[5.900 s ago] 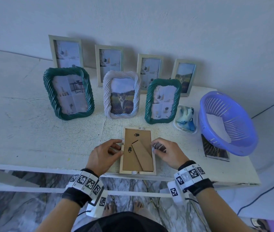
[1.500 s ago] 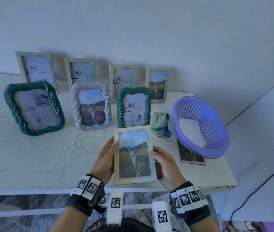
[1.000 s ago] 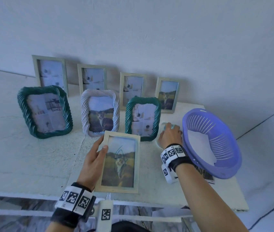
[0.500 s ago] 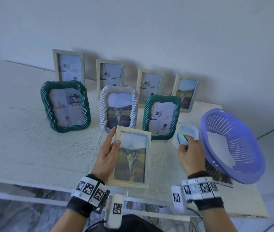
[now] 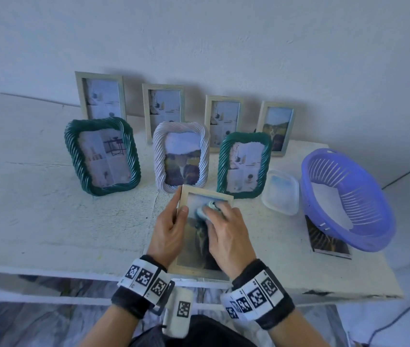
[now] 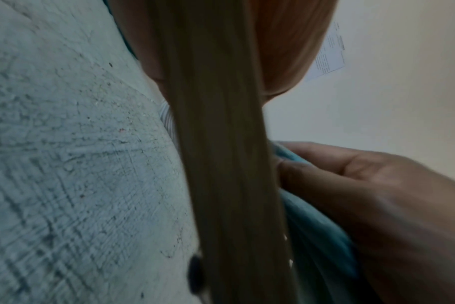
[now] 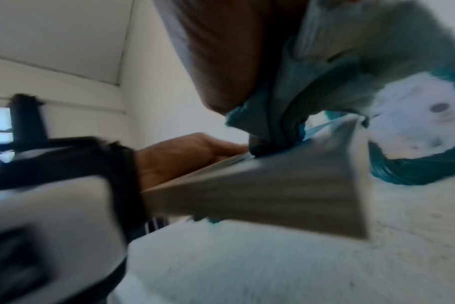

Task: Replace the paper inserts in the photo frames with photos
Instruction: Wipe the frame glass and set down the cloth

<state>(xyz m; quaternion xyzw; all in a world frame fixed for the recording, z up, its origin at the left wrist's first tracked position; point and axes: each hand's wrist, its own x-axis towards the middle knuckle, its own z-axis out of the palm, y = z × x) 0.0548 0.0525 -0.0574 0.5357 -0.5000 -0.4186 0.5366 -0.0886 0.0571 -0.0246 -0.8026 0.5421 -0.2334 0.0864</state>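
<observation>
Head view: left hand (image 5: 167,234) grips pale frame (image 5: 196,269) edge at table (image 5: 48,221) lip; right hand (image 5: 226,234) clutches cloth (image 5: 207,209).

The right hand (image 5: 226,231) and its blue-and-white cloth (image 5: 207,209) hide much of the pale wooden frame's (image 5: 200,270) photo; the right wrist view is motion-blurred.

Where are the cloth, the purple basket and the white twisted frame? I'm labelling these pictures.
cloth (image 5: 207,209): head view, bunched top showing beyond the knuckles.
purple basket (image 5: 384,242): head view, near rim.
white twisted frame (image 5: 158,159): head view, left side.
</observation>
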